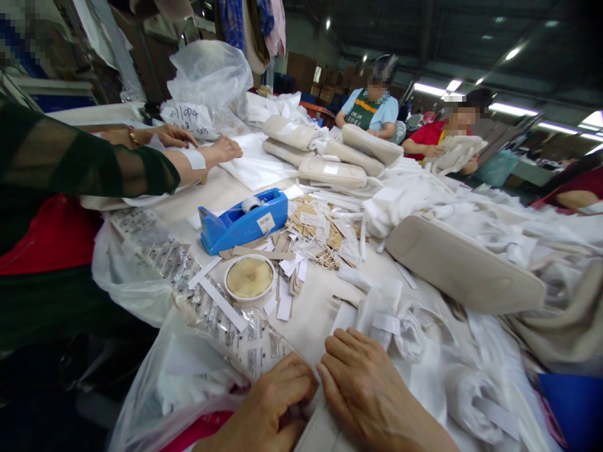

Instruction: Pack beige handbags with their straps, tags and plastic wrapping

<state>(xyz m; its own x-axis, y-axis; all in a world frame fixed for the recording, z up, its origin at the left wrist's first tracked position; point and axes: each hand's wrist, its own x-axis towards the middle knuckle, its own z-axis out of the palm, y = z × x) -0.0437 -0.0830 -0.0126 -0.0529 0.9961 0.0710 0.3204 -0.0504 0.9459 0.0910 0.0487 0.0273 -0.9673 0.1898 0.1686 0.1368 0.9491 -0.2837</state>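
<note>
At the bottom centre lies a cream leather piece (321,429) with a stitched edge, likely part of a bag; most of it is under my hands or out of view. My left hand (273,402) is closed at its left side, thumb and fingers curled in. My right hand (365,383) lies over it from the right, with fingers bent and pressed together around it. White paper wrapping (346,317) sits just beyond my knuckles. To the right of my right hand are rolled, white-wrapped straps (409,336).
A blue tape dispenser (245,220), a round tin of yellowish paste (249,277) and a pile of string tags (323,229) lie mid-table. Cream bags (464,267) are heaped to the right and behind. A co-worker's arms (188,154) reach in from the left; other people sit beyond.
</note>
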